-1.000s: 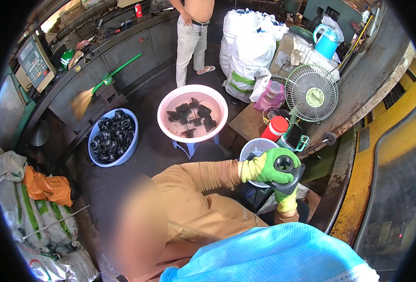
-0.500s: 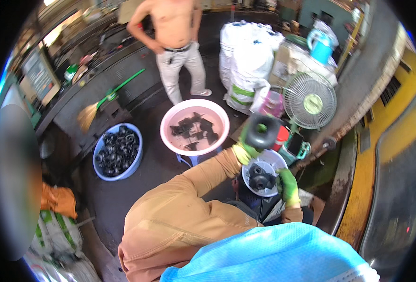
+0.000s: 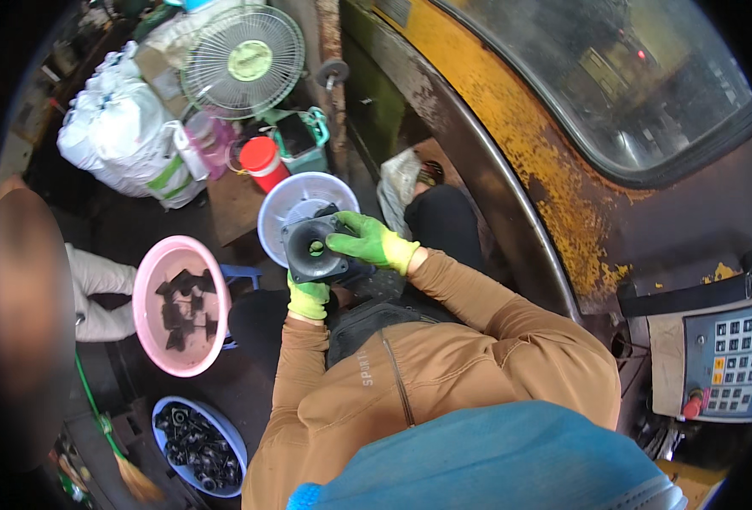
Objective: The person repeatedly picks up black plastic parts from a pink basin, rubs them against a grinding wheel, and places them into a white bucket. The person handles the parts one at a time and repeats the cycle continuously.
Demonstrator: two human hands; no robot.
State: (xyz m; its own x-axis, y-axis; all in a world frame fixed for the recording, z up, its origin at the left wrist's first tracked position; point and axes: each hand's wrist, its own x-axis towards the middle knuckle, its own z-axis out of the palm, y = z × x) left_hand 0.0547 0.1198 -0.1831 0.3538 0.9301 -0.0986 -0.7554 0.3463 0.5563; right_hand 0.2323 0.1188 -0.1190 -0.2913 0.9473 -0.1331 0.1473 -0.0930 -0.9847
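A black funnel-shaped part with a square flange (image 3: 300,256) is held up in front of my body, its round mouth facing me. My left hand (image 3: 309,297), in a yellow-green glove, grips it from below; most of those fingers are hidden behind it. Green shows through the centre hole. My right hand (image 3: 369,240), gloved the same way, closes on the flange's right edge with thumb and fingers. Just beyond the part stands a pale lavender plastic basket (image 3: 284,204), partly covered by it. Another dark piece shows at the part's upper edge.
Left of me are a pink basin (image 3: 153,340) of water with black pieces and a blue tub (image 3: 162,404) of black parts. A fan (image 3: 248,61), red container (image 3: 261,161) and white sacks (image 3: 130,127) stand ahead. A yellow machine (image 3: 529,161) flanks my right; a person stands left.
The view has swung to the right. My right hand has moved from the basket to the funnel-shaped part, which my left hand was holding alone and has now brought nearer my body.
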